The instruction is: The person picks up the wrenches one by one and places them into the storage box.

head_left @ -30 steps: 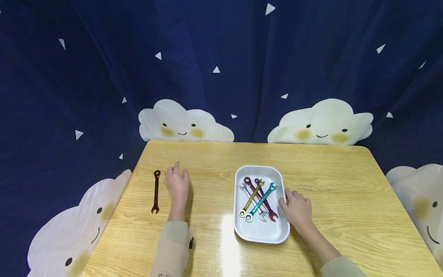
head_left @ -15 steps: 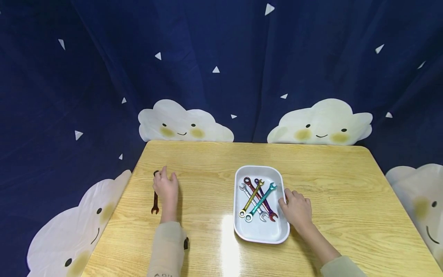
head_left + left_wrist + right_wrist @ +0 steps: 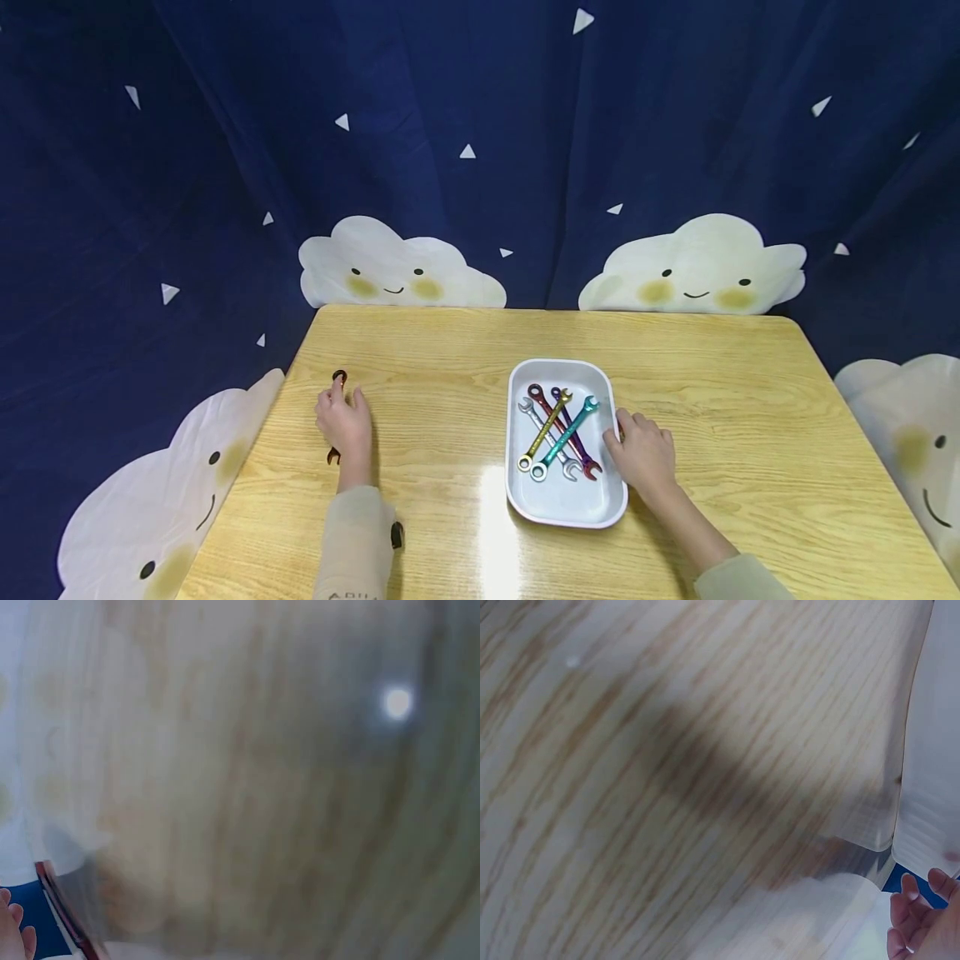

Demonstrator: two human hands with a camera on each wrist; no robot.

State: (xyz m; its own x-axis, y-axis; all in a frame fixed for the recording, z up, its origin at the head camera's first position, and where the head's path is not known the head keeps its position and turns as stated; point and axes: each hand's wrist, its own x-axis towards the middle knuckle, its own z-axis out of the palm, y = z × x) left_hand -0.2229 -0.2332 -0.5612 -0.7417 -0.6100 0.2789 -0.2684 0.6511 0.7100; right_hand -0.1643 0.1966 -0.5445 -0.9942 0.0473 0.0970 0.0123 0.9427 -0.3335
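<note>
On the table's left side lies a dark red combination wrench (image 3: 333, 456), its middle hidden under my left hand (image 3: 345, 425). One finger reaches to the wrench's ring end. In the left wrist view the fingers (image 3: 13, 922) show at the lower left corner, with a gap between them and the wrench (image 3: 71, 919). My right hand (image 3: 645, 450) holds the right rim of a white tray (image 3: 566, 512), thumb over the rim. Several wrenches lie crossed in it: silver (image 3: 572, 470), yellow (image 3: 543, 435), teal (image 3: 558, 450), red (image 3: 592, 471) and purple.
A light wooden table (image 3: 442, 375) spreads under everything, with glare near the tray's left side. Behind it hangs a dark blue curtain (image 3: 465, 100) with white triangles and smiling clouds. Both wrist views are washed out and mostly show table surface.
My left hand has moved left and slightly down until it covers the dark red wrench. The right hand, the tray and its wrenches have stayed in place.
</note>
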